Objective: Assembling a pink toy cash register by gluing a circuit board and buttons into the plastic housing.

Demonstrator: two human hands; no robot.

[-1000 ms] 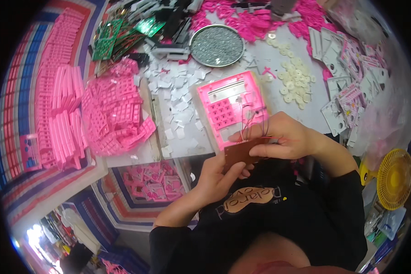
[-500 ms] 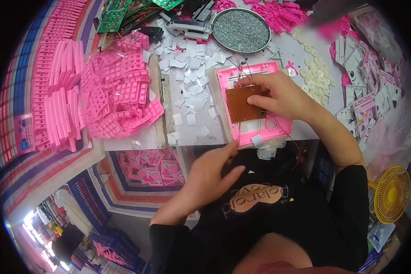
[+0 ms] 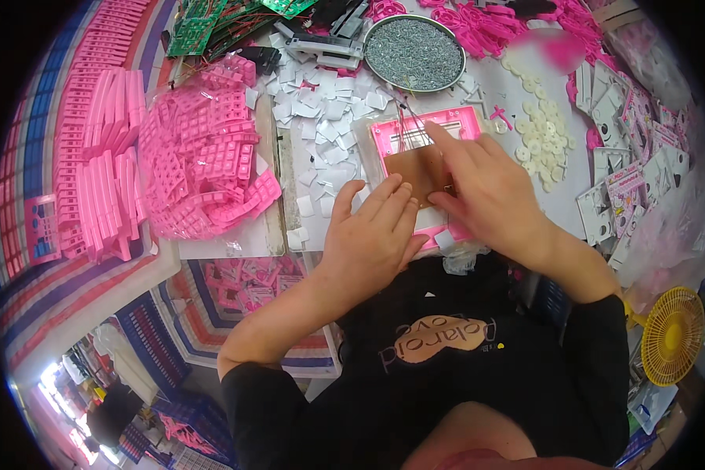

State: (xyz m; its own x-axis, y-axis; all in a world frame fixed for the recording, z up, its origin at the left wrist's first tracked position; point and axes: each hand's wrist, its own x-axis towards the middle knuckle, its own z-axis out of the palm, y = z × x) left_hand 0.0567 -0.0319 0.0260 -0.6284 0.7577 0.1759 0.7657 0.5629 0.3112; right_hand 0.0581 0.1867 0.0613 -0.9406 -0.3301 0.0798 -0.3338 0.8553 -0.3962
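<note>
- Left hand (image 3: 368, 239) has swung up from the near corner to the brown board (image 3: 409, 168) since half a second ago; the right one's still on the board's other side.
- Its fingers are stretched out flat, little one splayed, tips at the board's lower left. Not wrapped around anything I can see.
- Right hand (image 3: 497, 196) has thumb and index spread wide, thumb down by the board's lower right, index reaching up past the top edge near the thin wires (image 3: 402, 121). Can't tell if it's gripping or just pressing.
- Board's lying over the pink frame (image 3: 466, 121), which sits on the white table (image 3: 572, 211).
- Just left: loose white paper squares (image 3: 329, 113). Above: round dish (image 3: 415, 90) full of little metal bits. To the right: cream discs (image 3: 540, 137).
- Further out, bagged pink keypads (image 3: 204, 168) on the left, yellow fan (image 3: 672, 333) lower right.
</note>
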